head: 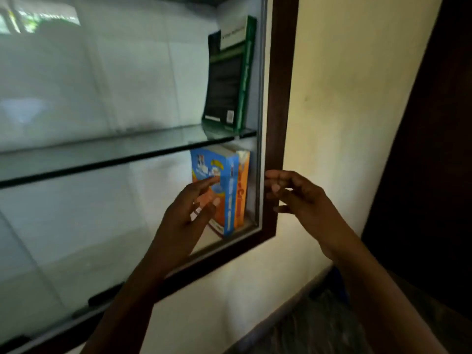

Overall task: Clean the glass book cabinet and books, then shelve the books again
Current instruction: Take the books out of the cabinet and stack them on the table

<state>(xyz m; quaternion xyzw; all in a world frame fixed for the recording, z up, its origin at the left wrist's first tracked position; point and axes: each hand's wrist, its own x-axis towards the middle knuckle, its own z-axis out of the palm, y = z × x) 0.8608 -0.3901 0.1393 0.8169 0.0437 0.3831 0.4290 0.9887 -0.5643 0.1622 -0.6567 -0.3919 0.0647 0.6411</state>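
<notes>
Home room: wall-mounted glass book cabinet (pixel 278 98), plastered wall (pixel 344 98).

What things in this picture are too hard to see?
Head view:
- Tall green book: spine words blurred.
- Blue and orange book: front cover partly hidden by the left hand.
- Brown-framed glass book cabinet: left side cut off by the picture edge.

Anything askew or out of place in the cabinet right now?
The green book on the upper glass shelf seems to lean, top tipped to the right. The blue and orange book below stands straighter. Nothing spilled or broken shows.
</notes>
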